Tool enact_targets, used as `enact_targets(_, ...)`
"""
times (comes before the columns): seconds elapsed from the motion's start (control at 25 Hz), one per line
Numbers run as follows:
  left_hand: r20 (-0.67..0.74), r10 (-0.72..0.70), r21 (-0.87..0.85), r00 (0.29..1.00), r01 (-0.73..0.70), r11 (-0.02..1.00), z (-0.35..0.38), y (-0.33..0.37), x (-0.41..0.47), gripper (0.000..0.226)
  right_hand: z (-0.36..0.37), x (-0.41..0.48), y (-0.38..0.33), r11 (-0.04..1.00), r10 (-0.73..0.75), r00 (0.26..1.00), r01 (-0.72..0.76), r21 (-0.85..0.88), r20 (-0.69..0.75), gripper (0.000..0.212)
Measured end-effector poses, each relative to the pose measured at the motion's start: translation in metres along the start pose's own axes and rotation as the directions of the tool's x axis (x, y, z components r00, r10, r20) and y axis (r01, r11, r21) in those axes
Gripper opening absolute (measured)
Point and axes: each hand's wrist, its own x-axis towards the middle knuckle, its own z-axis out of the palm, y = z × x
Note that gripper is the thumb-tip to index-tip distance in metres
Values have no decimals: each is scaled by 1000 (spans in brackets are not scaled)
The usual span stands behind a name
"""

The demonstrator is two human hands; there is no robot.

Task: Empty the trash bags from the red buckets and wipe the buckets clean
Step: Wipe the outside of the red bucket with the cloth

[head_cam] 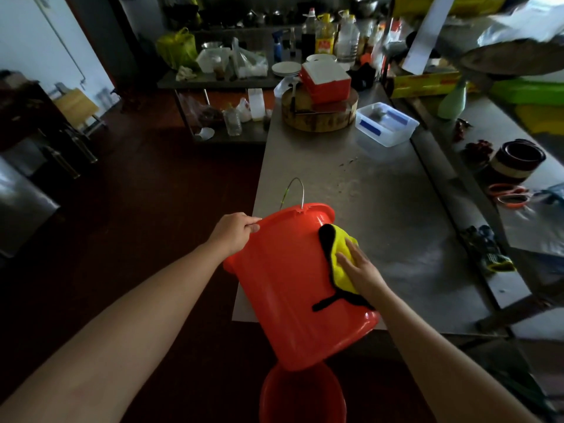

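Second red bucket (302, 395), bottom centre of frame: waiting below. Red bucket (293, 288), centre: tipped on its side at the steel table (381, 203) edge. Your left hand (236, 232) is clamped on its rim; your right hand (361, 270) presses the yellow cloth (340, 257) flat to the wall. Keep the rim braced; likely best to wipe in overlapping strokes toward the base.
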Motion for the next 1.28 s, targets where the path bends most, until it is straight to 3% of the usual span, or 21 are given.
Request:
enact_targets(0.08,6,-7,29,1000,7,1000,0,2,3,34,-5,3,0,1000,11,999,-12,27,52,67)
enact_targets(0.16,2,-6,45,1000,6,999,0,5,5,34,6,-11,-13,981,-47,999,49,-186,18,71)
enact_targets(0.28,-12,20,58,1000,-19,998,2,9,7,33,53,-65,-34,778,-282,960,227,-585,-2,74)
enact_targets(0.36,-21,32,56,999,-31,998,4,9,7,33,84,-95,-40,641,-432,901,326,-695,24,71)
enact_targets(0.44,-33,37,58,999,-35,998,5,8,7,33,97,-101,-38,577,-499,865,379,-724,55,71)
enact_targets(0.56,-31,60,61,998,-58,996,5,8,6,33,72,-91,-29,661,-464,885,373,-651,35,71)
enact_targets(0.64,-25,56,45,998,-55,997,6,9,8,32,50,-81,-11,776,-353,935,272,-569,-35,73)
enact_targets(0.76,-28,45,46,999,-43,998,6,12,10,30,13,-64,20,972,-85,990,58,-227,-112,71)
enact_targets(0.84,-27,56,72,998,-53,996,7,15,12,30,-2,-60,31,998,46,998,-45,34,-46,69)
enact_targets(0.88,-25,60,82,998,-58,995,7,18,13,30,-2,-62,34,997,52,998,-51,50,-33,72)
enact_targets(0.96,-18,64,95,998,-62,994,8,23,16,31,9,-72,29,990,-13,994,-2,-139,-106,83)
enact_targets(1.08,-9,93,124,996,-91,988,8,32,21,31,47,-107,14,827,-294,945,177,-534,-141,76)
enact_targets(1.16,-3,114,136,993,-113,984,10,35,23,31,64,-129,9,724,-418,902,256,-640,-112,70)
enact_targets(1.28,11,125,149,992,-125,981,11,38,23,33,71,-135,10,721,-391,912,216,-658,-128,69)
